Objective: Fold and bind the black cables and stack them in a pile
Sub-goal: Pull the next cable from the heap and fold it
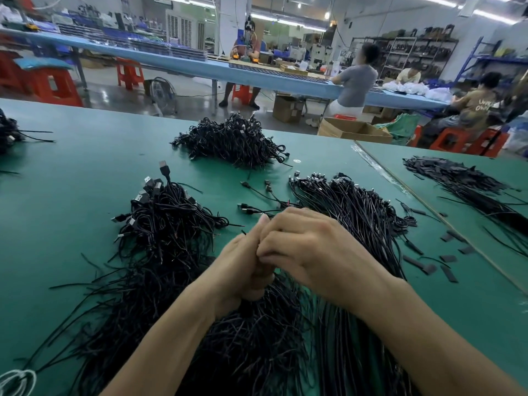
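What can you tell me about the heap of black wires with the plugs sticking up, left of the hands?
The heap of black cables is a loose tangle of thin, rubbery-looking cords lying on the green table. Silver-tipped USB plugs poke up at its far side, one standing tallest. Cord ends splay out toward the person and run into more cables lying nearer. Only the table and those neighbouring cables appear to touch it.

Wide bare green table (pixel 71 172) on the left, between the near cable tangle (pixel 160 224) and the small heap (pixel 8 132) at the left edge. Crowded ahead: bound pile (pixel 228 141) at the far middle, stray plug ends (pixel 257 195) before it, long loose bundle (pixel 357 218) on the right. Beyond the bundle, only a narrow strip, littered with black tabs (pixel 445 261).
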Tool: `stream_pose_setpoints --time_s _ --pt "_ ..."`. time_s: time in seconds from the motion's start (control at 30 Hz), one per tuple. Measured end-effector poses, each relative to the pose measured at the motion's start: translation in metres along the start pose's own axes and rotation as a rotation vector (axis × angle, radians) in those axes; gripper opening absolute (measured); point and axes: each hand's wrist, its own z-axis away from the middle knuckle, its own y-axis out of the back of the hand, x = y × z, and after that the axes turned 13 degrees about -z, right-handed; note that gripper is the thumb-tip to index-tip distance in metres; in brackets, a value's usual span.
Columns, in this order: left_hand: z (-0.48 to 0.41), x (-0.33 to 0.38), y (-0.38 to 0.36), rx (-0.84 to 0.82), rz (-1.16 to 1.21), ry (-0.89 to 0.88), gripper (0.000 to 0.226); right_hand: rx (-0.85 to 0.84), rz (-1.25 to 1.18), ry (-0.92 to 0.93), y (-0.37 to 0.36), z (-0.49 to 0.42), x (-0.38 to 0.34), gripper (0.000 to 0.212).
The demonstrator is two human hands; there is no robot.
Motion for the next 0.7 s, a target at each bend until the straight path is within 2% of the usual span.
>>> stream_pose_setpoints --time_s 0.07,0.13,0.2,0.23,0.3,0.4,0.53,0.63,0.7 --pt "0.001 0.002 0.001 -0.104 0.012 0.047 0.071 0.035 -0.171 -0.121 -0.002 0.003 0.005 0.004" --pt "0.002 0.003 0.004 -0.238 -0.018 0.009 0.075 0.079 -0.32 -0.234 -0.004 0.005 0.009 0.003" --pt "0.003 0.002 0.01 -0.323 -0.09 -0.057 0.065 0.091 -0.445 -0.329 -0.002 0.004 0.012 0.006" --pt "0.004 0.001 0.012 -0.351 -0.148 -0.095 0.053 0.073 -0.476 -0.35 0.0 0.004 0.012 0.007" --pt "0.006 0.002 0.012 -0.382 -0.261 -0.14 0.035 0.003 -0.442 -0.339 0.003 0.002 0.011 0.008" --pt "0.007 -0.001 0.009 -0.358 -0.373 -0.113 0.035 -0.096 -0.31 -0.294 0.002 0.003 0.005 0.007" --pt "0.006 -0.001 0.008 -0.286 -0.394 -0.074 0.037 -0.127 -0.164 -0.197 0.001 0.004 -0.002 0.007" --pt "0.007 0.001 0.007 -0.286 -0.404 -0.086 0.024 -0.18 -0.13 -0.148 0.003 0.001 -0.005 0.01" --pt "0.007 0.001 0.008 -0.307 -0.428 -0.097 0.03 -0.224 -0.143 -0.152 0.005 -0.001 -0.006 0.013"
